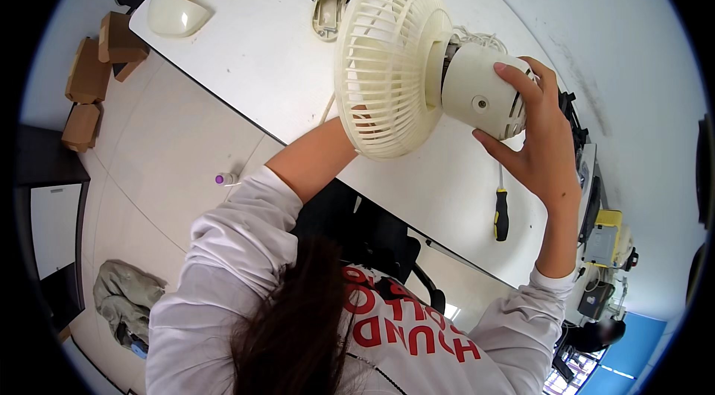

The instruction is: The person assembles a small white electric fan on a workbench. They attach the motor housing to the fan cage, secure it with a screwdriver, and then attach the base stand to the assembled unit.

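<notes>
Fan head [433, 71] at the view's one o'clock, above white table [246, 59]. Likely rear-heavy; best held by hard, smooth motor housing [477, 82]. Slatted cage [391, 59] probably light, brittle. Right hand [547, 134] clamped on housing; left hand [363, 116] behind cage, grip unclear. Screwdriver [501, 215]: housing's six o'clock.

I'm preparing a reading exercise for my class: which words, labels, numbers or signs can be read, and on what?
White sweatshirt: large red capitals, upside down in this view; I won't copy the wording.
Fan motor housing: no readable text.
Screwdriver: any marking too small to read.
</notes>
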The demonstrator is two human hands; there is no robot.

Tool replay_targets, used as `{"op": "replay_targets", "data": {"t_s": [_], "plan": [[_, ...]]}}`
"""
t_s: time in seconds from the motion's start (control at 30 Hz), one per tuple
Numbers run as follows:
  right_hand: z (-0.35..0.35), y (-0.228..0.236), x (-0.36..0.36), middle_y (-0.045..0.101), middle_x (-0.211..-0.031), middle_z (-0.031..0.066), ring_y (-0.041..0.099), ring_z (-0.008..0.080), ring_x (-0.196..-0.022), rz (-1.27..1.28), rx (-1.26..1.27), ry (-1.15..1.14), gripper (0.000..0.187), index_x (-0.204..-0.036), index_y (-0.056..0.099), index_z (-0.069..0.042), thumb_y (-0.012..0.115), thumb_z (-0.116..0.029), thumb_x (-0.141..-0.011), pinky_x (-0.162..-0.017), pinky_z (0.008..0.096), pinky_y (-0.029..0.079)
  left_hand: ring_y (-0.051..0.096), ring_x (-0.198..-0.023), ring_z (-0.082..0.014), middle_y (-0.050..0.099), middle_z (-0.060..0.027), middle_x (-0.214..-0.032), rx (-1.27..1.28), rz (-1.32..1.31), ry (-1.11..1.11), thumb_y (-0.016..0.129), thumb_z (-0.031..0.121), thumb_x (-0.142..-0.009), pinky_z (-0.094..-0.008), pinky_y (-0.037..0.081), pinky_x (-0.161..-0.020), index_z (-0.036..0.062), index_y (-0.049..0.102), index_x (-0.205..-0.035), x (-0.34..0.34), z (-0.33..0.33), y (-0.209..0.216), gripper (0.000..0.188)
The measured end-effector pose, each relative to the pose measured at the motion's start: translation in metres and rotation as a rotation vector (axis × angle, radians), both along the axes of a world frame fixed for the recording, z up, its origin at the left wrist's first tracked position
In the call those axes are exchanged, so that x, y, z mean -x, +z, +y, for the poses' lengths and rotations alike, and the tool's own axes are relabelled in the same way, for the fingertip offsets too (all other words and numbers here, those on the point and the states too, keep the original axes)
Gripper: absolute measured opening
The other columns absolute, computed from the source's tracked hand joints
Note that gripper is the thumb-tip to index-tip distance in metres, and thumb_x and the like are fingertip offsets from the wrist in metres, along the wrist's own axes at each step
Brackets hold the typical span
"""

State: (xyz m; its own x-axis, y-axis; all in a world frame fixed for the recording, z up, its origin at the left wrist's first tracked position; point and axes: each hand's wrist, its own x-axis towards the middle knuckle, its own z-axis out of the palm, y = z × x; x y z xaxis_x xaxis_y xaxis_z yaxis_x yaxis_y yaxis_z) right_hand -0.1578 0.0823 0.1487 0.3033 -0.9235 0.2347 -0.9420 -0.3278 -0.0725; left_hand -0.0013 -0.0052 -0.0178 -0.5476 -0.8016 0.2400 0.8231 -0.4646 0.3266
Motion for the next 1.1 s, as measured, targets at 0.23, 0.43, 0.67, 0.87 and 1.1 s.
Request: {"op": "replay_targets", "data": {"t_s": [0.23,0.43,0.67,0.87,1.1], "plan": [[-0.007,-0.011,0.002,0.044,-0.128,0.0134,0.064,0.0291,-0.082,-0.055,0.072,0.119,0.073,-0.125,0.05,-0.027,0.084,-0.021,-0.06,-0.065,0.0346,0.055,0.054,-0.114,-0.0209,0.052,-0.0119,-0.129,-0.031,0.007,-0.013,0.051,0.027,-0.095,-0.034,0.05,-0.093,0.0076,0.041,-0.136,-0.003,0.002,0.001,0.046],[-0.006,-0.022,0.007,0.045,-0.126,0.0116,0.064,0.0273,-0.087,-0.065,0.174,0.082,0.075,-0.122,0.053,-0.027,0.084,-0.022,-0.054,-0.062,0.033,0.056,0.054,-0.114,-0.0214,0.052,-0.0122,-0.129,-0.052,0.019,-0.028,0.05,0.028,-0.095,-0.0347,0.051,-0.092,0.0076,0.041,-0.136,-0.004,0.003,0.002,0.046],[0.009,-0.008,0.003,0.046,-0.125,0.0118,0.064,0.0281,-0.087,0.109,0.186,-0.026,0.071,-0.122,0.056,-0.031,0.084,-0.024,-0.057,-0.063,0.0331,0.055,0.054,-0.114,-0.022,0.052,-0.0125,-0.129,-0.083,0.03,-0.023,0.05,0.029,-0.096,-0.0355,0.051,-0.092,0.0076,0.041,-0.135,-0.003,0.004,0.002,0.046],[0.012,0.013,-0.007,0.049,-0.124,0.0129,0.063,0.0263,-0.084,0.23,0.124,-0.089,0.07,-0.124,0.056,-0.035,0.083,-0.024,-0.06,-0.065,0.032,0.053,0.055,-0.114,-0.0225,0.052,-0.0128,-0.129,-0.091,0.027,-0.033,0.049,0.03,-0.096,-0.0363,0.051,-0.092,0.0076,0.041,-0.135,-0.002,0.005,0.003,0.046],[0.006,0.019,-0.008,0.05,-0.123,0.0124,0.063,0.0256,-0.077,0.275,0.106,-0.004,0.072,-0.125,0.054,-0.036,0.083,-0.026,-0.06,-0.064,0.0323,0.051,0.055,-0.114,-0.0231,0.052,-0.0131,-0.129,-0.098,0.033,-0.038,0.048,0.032,-0.096,-0.0371,0.052,-0.091,0.0077,0.042,-0.135,-0.001,0.002,0.004,0.046]]}}
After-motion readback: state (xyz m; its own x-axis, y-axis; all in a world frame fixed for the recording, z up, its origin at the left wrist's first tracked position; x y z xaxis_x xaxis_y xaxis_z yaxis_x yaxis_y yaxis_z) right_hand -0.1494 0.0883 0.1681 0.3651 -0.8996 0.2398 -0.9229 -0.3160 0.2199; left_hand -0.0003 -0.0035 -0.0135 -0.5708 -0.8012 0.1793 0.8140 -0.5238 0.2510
